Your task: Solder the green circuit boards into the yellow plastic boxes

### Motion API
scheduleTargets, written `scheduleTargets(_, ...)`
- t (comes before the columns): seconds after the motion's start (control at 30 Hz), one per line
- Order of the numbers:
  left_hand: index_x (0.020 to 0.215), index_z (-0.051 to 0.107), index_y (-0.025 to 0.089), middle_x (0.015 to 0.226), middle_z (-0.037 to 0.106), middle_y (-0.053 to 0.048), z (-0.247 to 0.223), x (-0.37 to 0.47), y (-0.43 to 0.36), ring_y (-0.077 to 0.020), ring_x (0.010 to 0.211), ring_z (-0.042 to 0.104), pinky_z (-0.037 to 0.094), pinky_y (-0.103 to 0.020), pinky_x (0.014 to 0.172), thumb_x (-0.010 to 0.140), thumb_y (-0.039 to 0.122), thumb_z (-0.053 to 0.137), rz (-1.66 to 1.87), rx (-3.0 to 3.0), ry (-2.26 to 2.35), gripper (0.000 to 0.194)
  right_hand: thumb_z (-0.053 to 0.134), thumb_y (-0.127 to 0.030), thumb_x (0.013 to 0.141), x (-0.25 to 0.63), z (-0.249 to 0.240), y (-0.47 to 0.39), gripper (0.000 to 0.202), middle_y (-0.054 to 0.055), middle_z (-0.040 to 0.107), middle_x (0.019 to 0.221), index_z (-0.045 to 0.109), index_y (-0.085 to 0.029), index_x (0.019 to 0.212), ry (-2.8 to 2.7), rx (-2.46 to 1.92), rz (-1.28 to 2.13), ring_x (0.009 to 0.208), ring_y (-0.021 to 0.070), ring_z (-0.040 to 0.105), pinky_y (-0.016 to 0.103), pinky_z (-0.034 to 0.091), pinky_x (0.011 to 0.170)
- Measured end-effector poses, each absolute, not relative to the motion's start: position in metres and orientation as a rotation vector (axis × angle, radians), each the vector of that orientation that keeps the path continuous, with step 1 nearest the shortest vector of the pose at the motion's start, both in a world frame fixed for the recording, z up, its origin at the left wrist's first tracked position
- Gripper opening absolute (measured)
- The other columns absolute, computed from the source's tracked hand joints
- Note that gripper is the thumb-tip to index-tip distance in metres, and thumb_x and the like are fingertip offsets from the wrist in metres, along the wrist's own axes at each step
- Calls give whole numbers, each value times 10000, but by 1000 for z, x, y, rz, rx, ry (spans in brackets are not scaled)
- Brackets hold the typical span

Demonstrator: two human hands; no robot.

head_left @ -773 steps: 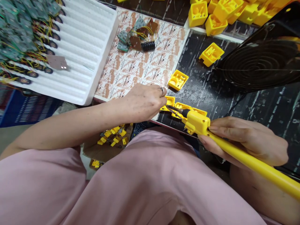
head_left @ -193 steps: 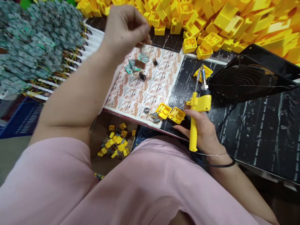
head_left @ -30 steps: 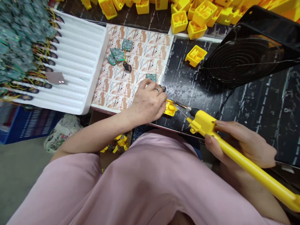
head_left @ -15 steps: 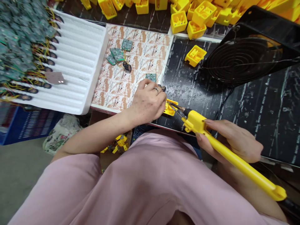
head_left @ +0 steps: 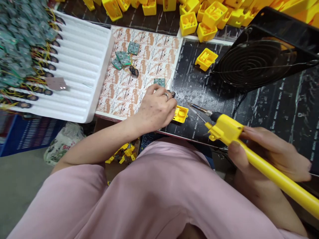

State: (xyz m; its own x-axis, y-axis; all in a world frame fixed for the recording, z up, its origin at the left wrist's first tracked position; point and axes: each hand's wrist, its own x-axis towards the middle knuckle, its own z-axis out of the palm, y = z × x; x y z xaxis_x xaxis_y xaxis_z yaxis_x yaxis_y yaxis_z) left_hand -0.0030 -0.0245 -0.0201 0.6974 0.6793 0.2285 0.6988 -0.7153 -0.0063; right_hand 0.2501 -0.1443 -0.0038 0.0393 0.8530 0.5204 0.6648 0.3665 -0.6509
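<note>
My left hand (head_left: 159,106) is closed on the left end of a small yellow housing (head_left: 181,114), which lies near the table's front edge; my fingers hide part of it. A green circuit board (head_left: 159,81) and a small black round part (head_left: 172,94) are just beyond my fingertips. In my right hand (head_left: 271,151) is a yellow soldering iron (head_left: 225,127) with a thin wire guide under its barrel. Its metal tip points left and stands apart from the housing, a short way to its right.
A black fan (head_left: 254,63) stands at the back right, with a lone yellow housing (head_left: 206,59) beside it. More yellow housings (head_left: 188,24) are piled behind. At left, a white foam tray (head_left: 82,66) bears many wired circuit boards (head_left: 20,39). Several boards (head_left: 123,58) lie on patterned paper.
My right hand has drawn the soldering iron back to the right, and its tip has left the yellow housing. My left hand has stayed on the housing.
</note>
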Motion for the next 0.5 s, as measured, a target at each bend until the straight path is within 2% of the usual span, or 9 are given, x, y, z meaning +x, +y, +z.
scheduleTargets(0.17,816,664,188,819,659,-57,-20,-3,-25,-254,918,595,453,-473,909,965,238,448,-353,-2789,-1116,267,799,-71,757,231,3,-142,548,-15,776,961,709,-347,1222,-1609,-1376,216,761,197,721,356,613,690)
scheduleTargets(0.37,829,672,186,838,666,-60,-20,-4,-25,-258,943,593,452,-470,908,971,237,451,-348,-2816,-1123,268,789,-133,785,239,4,-127,512,16,780,890,666,-276,1261,-1941,-1208,180,651,201,716,323,605,548)
scheduleTargets(0.5,825,669,191,831,663,-49,-19,-3,-25,-253,937,597,451,-461,903,963,238,464,-336,-2789,-1117,251,792,-119,787,239,5,-126,522,17,778,890,658,-257,1273,-1995,-1159,173,669,192,715,316,605,570)
